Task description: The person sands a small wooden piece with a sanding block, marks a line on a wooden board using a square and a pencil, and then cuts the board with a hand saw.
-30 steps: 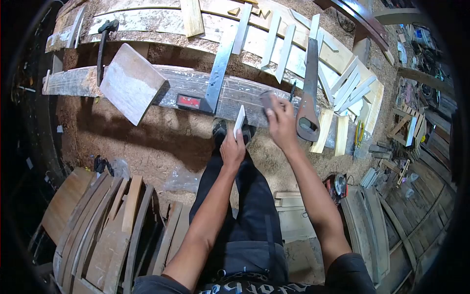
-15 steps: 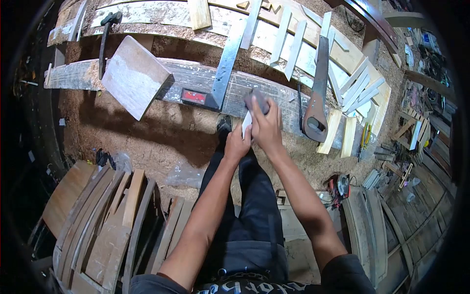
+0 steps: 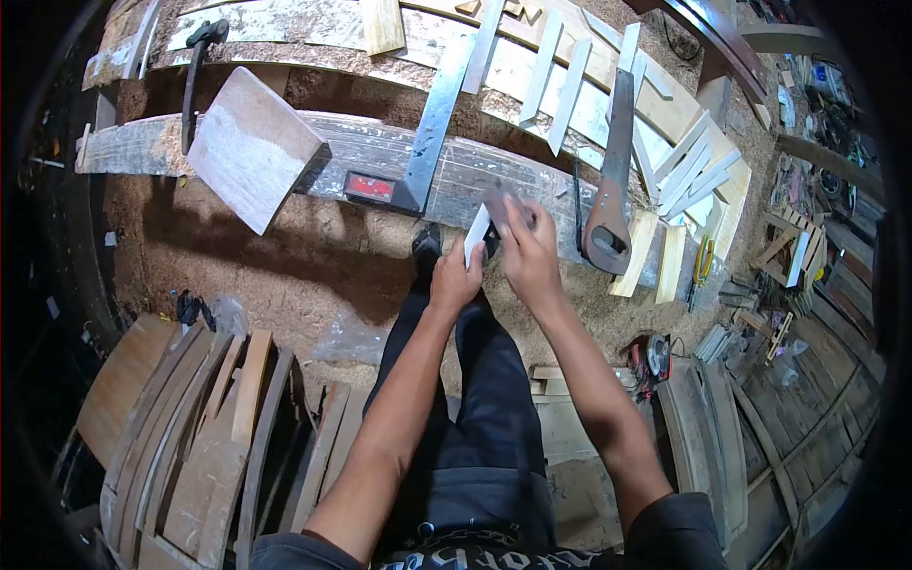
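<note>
My left hand point(image 3: 457, 279) grips a short white wooden strip point(image 3: 478, 234), which points up and away from me near the bench's front edge. My right hand point(image 3: 529, 256) is closed round a dark, motion-blurred piece of sandpaper point(image 3: 497, 203) at the strip's far end. Beyond both hands lies the worn plank bench point(image 3: 465, 180). A metal try square point(image 3: 439, 119) with a red-marked dark stock rests left of them. To their right is a handsaw point(image 3: 614, 180) with a wooden handle.
A hammer point(image 3: 197, 85) and a pale wooden block point(image 3: 255, 147) occupy the bench's left. Several cut strips point(image 3: 568, 95) lie on boards at the back right. Yellow-handled pliers point(image 3: 703, 261) sit at the right end. Curved wooden parts point(image 3: 190, 446) stand low left; a red power tool point(image 3: 651, 359) is low right.
My right hand has shifted slightly right and down with the sandpaper, uncovering more of the white strip. My left hand keeps its hold, and the view has shifted a little.
</note>
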Available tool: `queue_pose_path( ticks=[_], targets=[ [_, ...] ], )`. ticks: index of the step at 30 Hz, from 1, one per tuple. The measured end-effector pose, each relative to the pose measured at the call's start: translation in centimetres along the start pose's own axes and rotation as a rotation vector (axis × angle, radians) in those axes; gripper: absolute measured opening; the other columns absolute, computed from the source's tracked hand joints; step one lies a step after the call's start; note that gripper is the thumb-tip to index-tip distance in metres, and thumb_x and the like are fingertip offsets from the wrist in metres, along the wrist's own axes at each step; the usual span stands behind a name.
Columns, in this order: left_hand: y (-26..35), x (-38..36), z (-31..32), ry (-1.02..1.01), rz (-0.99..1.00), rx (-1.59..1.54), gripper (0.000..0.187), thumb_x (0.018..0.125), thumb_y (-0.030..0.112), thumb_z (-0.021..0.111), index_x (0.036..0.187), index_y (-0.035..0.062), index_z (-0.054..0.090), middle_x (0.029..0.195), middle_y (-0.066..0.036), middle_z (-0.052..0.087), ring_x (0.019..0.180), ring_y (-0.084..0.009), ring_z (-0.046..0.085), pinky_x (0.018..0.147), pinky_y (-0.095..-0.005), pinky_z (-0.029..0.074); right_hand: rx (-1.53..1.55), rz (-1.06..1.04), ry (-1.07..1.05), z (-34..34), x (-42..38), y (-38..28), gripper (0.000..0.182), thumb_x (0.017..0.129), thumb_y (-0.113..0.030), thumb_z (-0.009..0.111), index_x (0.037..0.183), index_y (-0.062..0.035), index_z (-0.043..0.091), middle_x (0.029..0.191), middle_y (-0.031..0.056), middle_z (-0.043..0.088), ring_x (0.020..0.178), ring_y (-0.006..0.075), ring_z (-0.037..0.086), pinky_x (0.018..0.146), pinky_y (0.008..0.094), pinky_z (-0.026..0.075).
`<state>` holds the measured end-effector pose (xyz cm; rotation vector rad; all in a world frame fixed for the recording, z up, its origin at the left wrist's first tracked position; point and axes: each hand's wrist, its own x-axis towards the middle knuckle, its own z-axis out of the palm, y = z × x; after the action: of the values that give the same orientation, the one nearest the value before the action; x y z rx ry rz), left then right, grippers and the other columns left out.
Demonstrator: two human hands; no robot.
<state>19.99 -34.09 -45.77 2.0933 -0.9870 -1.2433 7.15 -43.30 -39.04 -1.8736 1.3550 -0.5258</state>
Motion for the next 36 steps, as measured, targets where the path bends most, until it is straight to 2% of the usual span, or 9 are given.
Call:
queue_pose_path(
  ticks=[9,14,17,18,22,26,29,32,36],
  targets=[
    [-0.1,0.2,-0.6,-0.047,0.022,-0.02,0.038,0.105,0.037,0.054,0.108,-0.0005,0.061,0.089,-0.035,0.068,0.09,-0.0563,0.065,0.077,-0.0634,0.05,-0.128,-0.039,-0.168,-2.8,-5.8,1.4,0.052,0.095,-0.006,0.067,0.146,-0.0108,0.059,0.134,0.0282,0.051,0.122,0.0456,0.052,0.105,0.0513,0.044],
    [0.3,0.4,-1.8,-0.102,0.026,-0.054,0.039,0.107,0.036,0.051,0.106,-0.0007,0.061,0.088,-0.036,0.066,0.091,-0.0563,0.065,0.076,-0.0616,0.049,0.073,0.171,-0.003,-2.8,-3.8,0.2,0.054,0.095,-0.008,0.067,0.149,-0.0116,0.058,0.134,0.0265,0.052,0.124,0.0445,0.052,0.108,0.0508,0.041],
    [0.3,0.8,-2.0,-0.128,0.074,-0.11,0.039,0.108,0.035,0.048,0.104,-0.0016,0.061,0.087,-0.034,0.066,0.091,-0.0556,0.065,0.075,-0.0584,0.049,-0.057,-0.061,-0.039,0.1,-3.1,-0.5,0.051,0.098,-0.004,0.063,0.149,-0.0089,0.058,0.13,0.0253,0.053,0.122,0.0416,0.055,0.105,0.047,0.044],
    [-0.3,1.0,-1.8,-0.118,0.114,-0.142,0.039,0.108,0.034,0.047,0.103,-0.0018,0.061,0.086,-0.033,0.066,0.091,-0.0553,0.065,0.074,-0.0572,0.05,-0.095,-0.108,-0.044,0.5,-1.8,-1.7,0.052,0.096,-0.004,0.064,0.147,-0.0106,0.059,0.13,0.0284,0.053,0.119,0.0458,0.054,0.104,0.049,0.044],
    [-1.1,1.3,-2.3,-0.222,0.037,-0.07,0.038,0.108,0.032,0.046,0.102,-0.0014,0.063,0.084,-0.031,0.065,0.09,-0.0548,0.064,0.073,-0.0551,0.05,-0.184,-0.146,-0.037,1.7,3.1,-0.6,0.052,0.094,-0.005,0.067,0.144,-0.0136,0.061,0.131,0.0315,0.051,0.115,0.0476,0.054,0.102,0.0515,0.045],
    [-1.3,1.4,-1.8,-0.151,0.167,-0.151,0.038,0.109,0.026,0.042,0.096,-0.0054,0.059,0.082,-0.03,0.061,0.076,-0.0509,0.058,0.071,-0.05,0.048,-0.134,-0.109,-0.149,-0.1,-0.1,-2.4,0.056,0.092,-0.002,0.067,0.145,-0.0146,0.061,0.133,0.0314,0.05,0.116,0.0484,0.053,0.103,0.0523,0.044],
    [-1.4,1.7,-1.8,-0.104,0.272,-0.229,0.037,0.107,0.032,0.046,0.1,-0.0005,0.063,0.084,-0.03,0.064,0.09,-0.0547,0.063,0.072,-0.0551,0.049,-0.2,-0.172,-0.216,-0.8,-0.6,-2.3,0.057,0.091,-0.001,0.068,0.145,-0.0154,0.061,0.135,0.0311,0.049,0.117,0.0488,0.052,0.104,0.0521,0.044],
    [-1.6,1.6,-2.0,-0.225,0.047,-0.109,0.038,0.107,0.033,0.046,0.1,-0.0009,0.062,0.085,-0.03,0.064,0.092,-0.0549,0.063,0.073,-0.0553,0.049,-0.167,-0.193,-0.191,-0.4,2.7,-0.6,0.062,0.088,0.0,0.068,0.147,-0.0175,0.06,0.137,0.0302,0.049,0.118,0.0481,0.052,0.105,0.0525,0.044],
    [-1.6,1.7,-2.1,-0.217,0.088,-0.126,0.041,0.107,0.033,0.044,0.099,-0.0021,0.062,0.084,-0.031,0.063,0.089,-0.0541,0.063,0.072,-0.0551,0.048,-0.191,-0.219,-0.179,-0.8,1.8,-1.2,0.058,0.09,-0.003,0.067,0.145,-0.0187,0.061,0.135,0.0295,0.052,0.118,0.0469,0.054,0.104,0.0505,0.044]
  ],
)
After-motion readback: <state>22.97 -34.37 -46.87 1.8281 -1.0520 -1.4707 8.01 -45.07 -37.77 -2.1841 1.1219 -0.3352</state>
